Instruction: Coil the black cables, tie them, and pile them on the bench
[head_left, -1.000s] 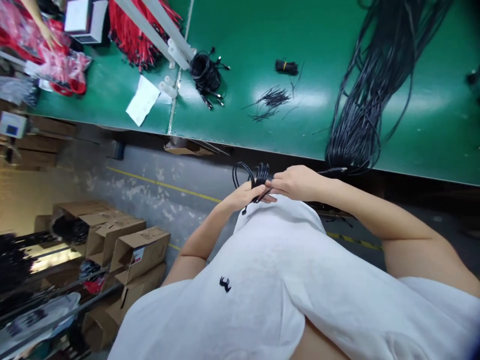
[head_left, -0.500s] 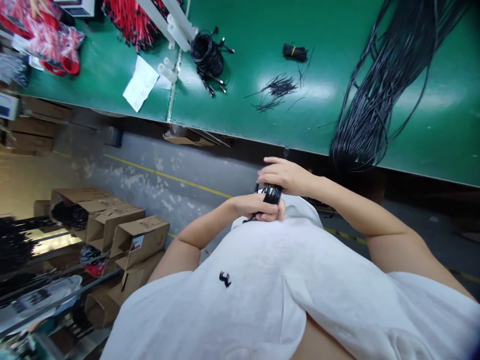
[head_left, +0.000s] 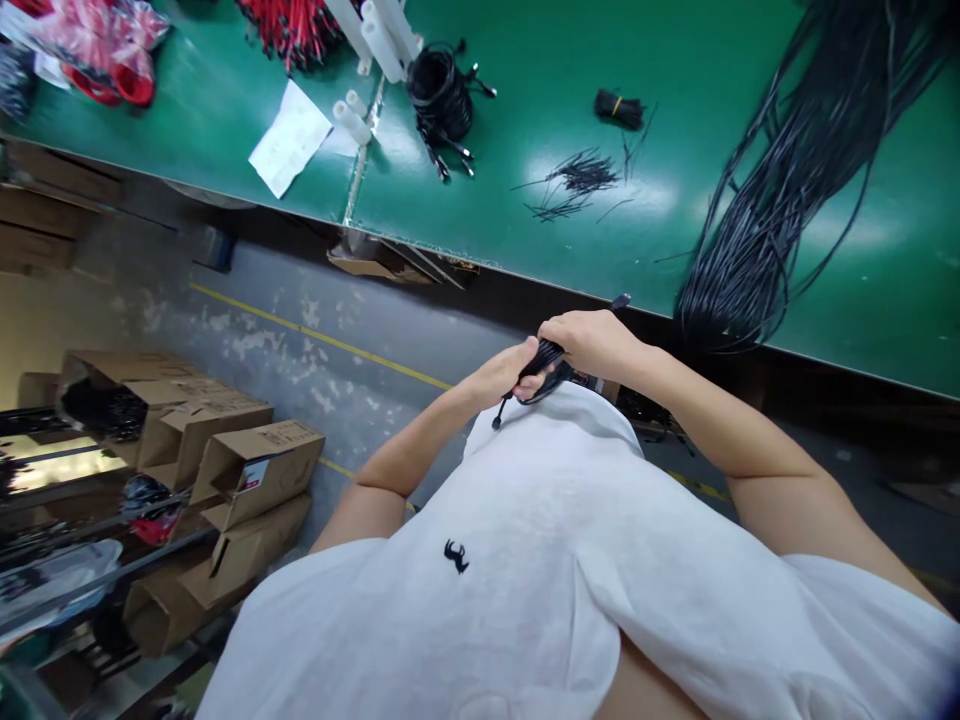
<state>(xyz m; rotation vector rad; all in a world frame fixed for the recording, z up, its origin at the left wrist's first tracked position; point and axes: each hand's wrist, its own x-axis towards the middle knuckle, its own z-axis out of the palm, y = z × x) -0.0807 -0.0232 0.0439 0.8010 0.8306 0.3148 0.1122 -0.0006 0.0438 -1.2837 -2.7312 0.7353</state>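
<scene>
Near my waist, below the table edge, my left hand (head_left: 512, 372) is closed on a coiled black cable (head_left: 546, 358). The fingers of my right hand (head_left: 589, 338) wrap round the other side of the same coil. One cable end hangs below my left hand, and another end sticks out above my right hand. On the green table (head_left: 480, 215) lie loose short black ties (head_left: 581, 175) and a black bundle with a yellow band (head_left: 619, 109). Further right is a big heap of long black cables (head_left: 780, 200).
Tied black cable coils (head_left: 441, 95) stand on the table beside white tubes (head_left: 382, 42). A white paper (head_left: 290, 139), red cables (head_left: 292, 30) and bagged red items (head_left: 112, 50) are to the left. Cardboard boxes (head_left: 259, 470) stand on the floor at lower left.
My right hand has moved from spread fingers above the coil to closed round it. The coil is now tilted and pressed narrower between both hands. The view has shifted slightly.
</scene>
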